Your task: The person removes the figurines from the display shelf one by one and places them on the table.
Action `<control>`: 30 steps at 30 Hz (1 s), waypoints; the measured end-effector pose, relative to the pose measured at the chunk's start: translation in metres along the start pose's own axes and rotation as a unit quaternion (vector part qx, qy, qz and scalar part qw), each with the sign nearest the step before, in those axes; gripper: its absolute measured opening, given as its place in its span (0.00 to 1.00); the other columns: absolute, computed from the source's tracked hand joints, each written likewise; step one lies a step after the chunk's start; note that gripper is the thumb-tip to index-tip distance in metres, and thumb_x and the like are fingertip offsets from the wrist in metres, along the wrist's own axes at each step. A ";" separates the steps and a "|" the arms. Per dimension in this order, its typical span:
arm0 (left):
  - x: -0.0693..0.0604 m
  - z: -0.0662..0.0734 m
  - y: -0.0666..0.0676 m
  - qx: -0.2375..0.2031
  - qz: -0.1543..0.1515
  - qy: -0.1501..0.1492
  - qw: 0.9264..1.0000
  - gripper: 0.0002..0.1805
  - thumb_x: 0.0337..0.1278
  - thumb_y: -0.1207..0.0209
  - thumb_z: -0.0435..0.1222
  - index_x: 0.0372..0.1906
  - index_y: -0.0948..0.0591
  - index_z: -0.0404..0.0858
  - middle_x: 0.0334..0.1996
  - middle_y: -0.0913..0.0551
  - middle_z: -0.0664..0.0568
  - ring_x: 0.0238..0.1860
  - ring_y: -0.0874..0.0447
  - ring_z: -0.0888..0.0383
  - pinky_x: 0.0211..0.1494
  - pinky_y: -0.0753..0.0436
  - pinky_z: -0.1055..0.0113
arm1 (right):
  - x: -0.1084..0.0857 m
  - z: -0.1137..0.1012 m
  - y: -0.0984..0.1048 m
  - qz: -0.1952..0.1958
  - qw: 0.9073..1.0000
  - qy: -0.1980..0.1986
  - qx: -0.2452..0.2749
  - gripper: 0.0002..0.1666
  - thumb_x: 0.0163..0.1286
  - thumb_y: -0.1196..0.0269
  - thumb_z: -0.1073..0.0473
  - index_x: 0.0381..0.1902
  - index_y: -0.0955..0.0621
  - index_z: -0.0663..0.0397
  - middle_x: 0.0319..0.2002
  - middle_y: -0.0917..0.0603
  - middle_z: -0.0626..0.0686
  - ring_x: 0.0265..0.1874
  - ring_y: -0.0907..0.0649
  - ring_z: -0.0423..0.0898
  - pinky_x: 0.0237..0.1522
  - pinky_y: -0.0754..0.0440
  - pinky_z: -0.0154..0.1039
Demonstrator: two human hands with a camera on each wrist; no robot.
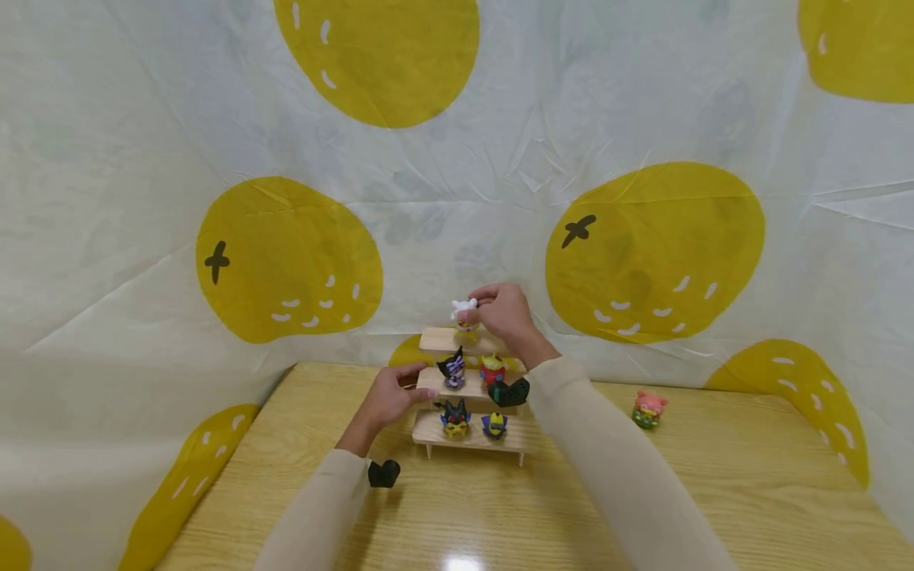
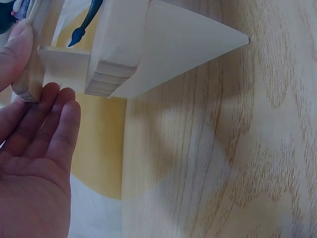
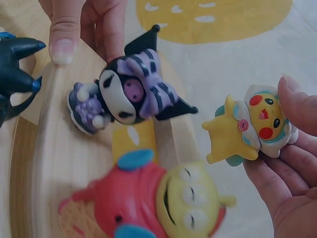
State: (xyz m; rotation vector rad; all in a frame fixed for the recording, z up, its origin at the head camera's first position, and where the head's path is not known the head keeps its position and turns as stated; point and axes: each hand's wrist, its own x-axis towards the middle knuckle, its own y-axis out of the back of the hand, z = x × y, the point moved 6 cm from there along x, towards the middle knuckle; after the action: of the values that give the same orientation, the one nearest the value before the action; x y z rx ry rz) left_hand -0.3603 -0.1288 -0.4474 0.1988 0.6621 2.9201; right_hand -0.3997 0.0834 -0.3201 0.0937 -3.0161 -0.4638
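Observation:
My right hand [image 1: 508, 316] pinches a yellow figurine [image 3: 242, 126] with red cheeks and a white hood by its head, just over the top step of a wooden display stand [image 1: 435, 339]. Whether its feet touch that step I cannot tell. My left hand [image 1: 389, 398] grips the left end of the middle step, thumb above and fingers below. On that step stand a black-and-purple figurine [image 3: 131, 89] with a striped bow and a red-suited, three-eyed figurine [image 3: 133, 196]. The bottom step bears a black-eared figurine [image 1: 455, 419] and a yellow-and-purple one [image 1: 494, 426].
A pink figurine [image 1: 649, 409] stands on the wooden table [image 1: 700, 468] to the right of the stand. Behind the table hangs a white cloth [image 1: 457, 238] printed with yellow fruit. Black wrist devices [image 1: 384, 474] sit at both sleeves, the right one close before the middle step.

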 end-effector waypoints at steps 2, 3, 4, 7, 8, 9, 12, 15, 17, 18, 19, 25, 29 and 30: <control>0.001 0.000 0.001 0.000 0.002 -0.004 1.000 0.33 0.63 0.29 0.35 0.72 0.24 0.32 0.68 0.20 0.36 0.68 0.20 0.38 0.68 0.18 0.45 | 0.000 0.000 0.004 0.003 1.000 0.001 0.000 0.27 0.65 0.25 0.63 0.61 0.16 0.64 0.57 0.13 0.63 0.56 0.14 0.58 0.62 0.16 0.53; 0.001 0.000 0.001 0.003 0.004 -0.008 1.000 0.33 0.63 0.29 0.34 0.72 0.24 0.31 0.67 0.19 0.36 0.68 0.19 0.38 0.68 0.18 0.45 | 0.000 0.000 0.006 0.005 1.000 0.002 -0.002 0.27 0.65 0.25 0.62 0.61 0.16 0.64 0.58 0.13 0.63 0.56 0.15 0.58 0.63 0.16 0.53; 0.001 0.000 0.001 0.003 0.006 -0.009 1.000 0.32 0.63 0.29 0.34 0.71 0.23 0.32 0.66 0.18 0.36 0.67 0.19 0.38 0.68 0.18 0.45 | 0.000 0.000 0.007 0.005 1.000 0.003 -0.001 0.27 0.65 0.25 0.62 0.61 0.16 0.64 0.58 0.13 0.64 0.56 0.15 0.58 0.63 0.16 0.53; 0.001 -0.001 0.000 0.004 0.008 -0.008 1.000 0.32 0.63 0.29 0.34 0.71 0.22 0.33 0.66 0.18 0.37 0.67 0.18 0.39 0.68 0.18 0.45 | 0.000 0.002 0.013 0.010 1.000 0.004 0.001 0.27 0.65 0.25 0.63 0.62 0.17 0.65 0.58 0.13 0.64 0.56 0.15 0.59 0.64 0.17 0.54; 0.001 -0.001 0.000 0.004 0.008 -0.007 1.000 0.31 0.63 0.29 0.34 0.71 0.22 0.34 0.66 0.18 0.37 0.67 0.19 0.39 0.68 0.18 0.45 | -0.001 0.002 0.015 0.011 1.000 0.004 0.000 0.28 0.66 0.26 0.63 0.62 0.17 0.66 0.58 0.13 0.65 0.56 0.15 0.59 0.64 0.17 0.54; 0.001 -0.001 0.000 0.004 0.008 -0.006 1.000 0.31 0.63 0.29 0.34 0.70 0.22 0.34 0.67 0.18 0.37 0.67 0.19 0.39 0.68 0.18 0.46 | -0.001 0.003 0.017 0.011 1.000 0.006 0.002 0.28 0.66 0.26 0.64 0.62 0.18 0.66 0.58 0.13 0.65 0.55 0.15 0.59 0.64 0.17 0.54; 0.001 -0.001 -0.001 0.002 0.009 -0.004 1.000 0.31 0.63 0.30 0.34 0.71 0.22 0.35 0.67 0.19 0.38 0.68 0.19 0.39 0.68 0.18 0.46 | -0.004 0.004 0.024 0.011 1.000 0.009 0.004 0.28 0.66 0.26 0.64 0.62 0.17 0.67 0.57 0.13 0.66 0.55 0.15 0.60 0.63 0.16 0.56; 0.000 0.000 -0.002 -0.002 0.009 -0.003 1.000 0.31 0.63 0.30 0.33 0.71 0.22 0.34 0.65 0.17 0.37 0.67 0.18 0.39 0.67 0.17 0.46 | -0.006 0.005 0.030 0.010 1.000 0.014 0.007 0.27 0.66 0.26 0.65 0.61 0.17 0.68 0.57 0.13 0.67 0.54 0.14 0.59 0.62 0.16 0.56; 0.000 0.000 -0.003 -0.002 0.007 -0.004 1.000 0.31 0.63 0.30 0.34 0.71 0.22 0.34 0.65 0.17 0.36 0.67 0.18 0.39 0.67 0.17 0.46 | -0.007 0.007 0.035 0.009 1.000 0.016 0.005 0.26 0.66 0.27 0.65 0.60 0.17 0.68 0.57 0.14 0.67 0.53 0.14 0.59 0.62 0.16 0.56; 0.000 0.000 -0.003 -0.003 0.006 -0.004 1.000 0.31 0.63 0.30 0.34 0.71 0.22 0.34 0.65 0.18 0.36 0.67 0.18 0.39 0.68 0.18 0.46 | -0.008 0.008 0.038 0.010 1.000 0.017 0.005 0.26 0.66 0.27 0.64 0.60 0.17 0.68 0.57 0.14 0.68 0.53 0.14 0.59 0.62 0.16 0.56; 0.000 0.000 -0.003 -0.003 0.005 -0.004 1.000 0.31 0.63 0.29 0.34 0.71 0.22 0.34 0.66 0.18 0.36 0.67 0.19 0.39 0.68 0.18 0.46 | -0.009 0.008 0.041 0.010 1.000 0.019 0.004 0.25 0.67 0.27 0.64 0.60 0.17 0.68 0.57 0.14 0.68 0.52 0.14 0.58 0.62 0.16 0.56; 0.001 0.002 -0.002 0.007 0.006 -0.007 1.000 0.31 0.64 0.29 0.36 0.71 0.22 0.35 0.68 0.20 0.37 0.68 0.19 0.38 0.68 0.18 0.45 | -0.013 0.011 0.060 0.020 1.000 0.011 -0.006 0.25 0.67 0.27 0.64 0.60 0.17 0.68 0.58 0.15 0.68 0.52 0.15 0.58 0.64 0.18 0.58; -0.001 0.002 -0.002 0.009 0.003 -0.004 1.000 0.32 0.64 0.30 0.36 0.72 0.23 0.35 0.70 0.21 0.38 0.69 0.21 0.38 0.69 0.19 0.45 | -0.016 0.013 0.069 0.025 1.000 0.007 -0.016 0.25 0.67 0.27 0.63 0.59 0.17 0.67 0.57 0.14 0.68 0.50 0.15 0.55 0.64 0.19 0.56; -0.002 0.002 -0.002 0.010 0.001 -0.003 1.000 0.32 0.65 0.30 0.36 0.72 0.23 0.35 0.70 0.22 0.38 0.70 0.21 0.38 0.69 0.19 0.44 | -0.017 0.013 0.071 0.026 1.000 0.006 -0.015 0.24 0.67 0.27 0.63 0.59 0.16 0.67 0.57 0.14 0.68 0.49 0.15 0.55 0.64 0.19 0.56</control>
State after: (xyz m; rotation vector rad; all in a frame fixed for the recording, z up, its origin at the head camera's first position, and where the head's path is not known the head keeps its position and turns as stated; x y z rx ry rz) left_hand -0.3580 -0.1270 -0.4468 0.2111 0.6922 2.9147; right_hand -0.3875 0.1563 -0.3128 0.0161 -2.9902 -0.5011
